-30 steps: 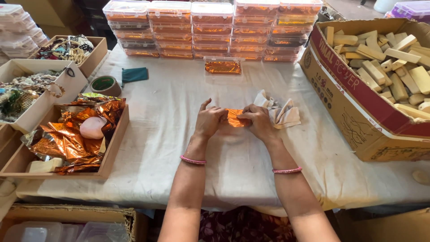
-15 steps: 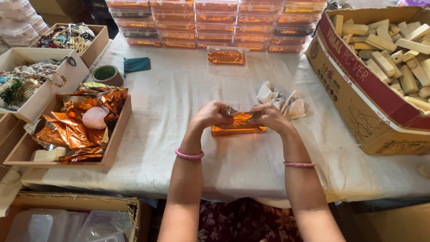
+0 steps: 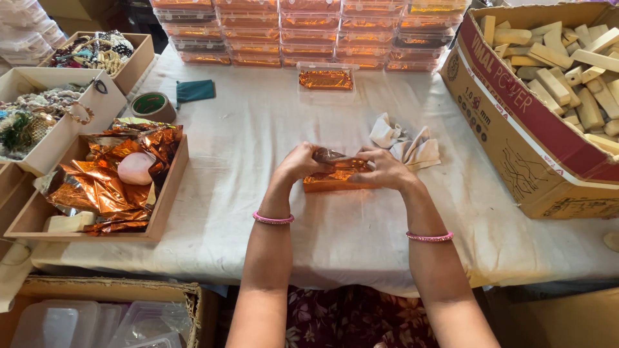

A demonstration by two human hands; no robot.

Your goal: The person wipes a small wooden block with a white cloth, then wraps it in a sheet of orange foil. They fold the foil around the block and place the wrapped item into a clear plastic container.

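Observation:
My left hand (image 3: 300, 162) and my right hand (image 3: 383, 169) both grip a small rectangular block wrapped in orange metallic foil (image 3: 336, 175), which rests on the white tablecloth (image 3: 271, 135) in the middle of the table. My fingers pinch the foil along the block's top edge. A pink bangle sits on each wrist. A crumpled white cloth (image 3: 407, 145) lies just behind my right hand.
A wooden tray (image 3: 164, 203) of orange foil sheets is at the left. Stacked clear boxes (image 3: 309, 29) with orange contents line the back, one single box (image 3: 325, 77) in front. A large cardboard box (image 3: 522, 142) of pale wooden blocks stands at the right. Trays of jewellery, a tape roll (image 3: 151, 104).
The small orange piece between my fingers has become a wider foil-wrapped block lying on the cloth, and my hands have spread apart to its two ends.

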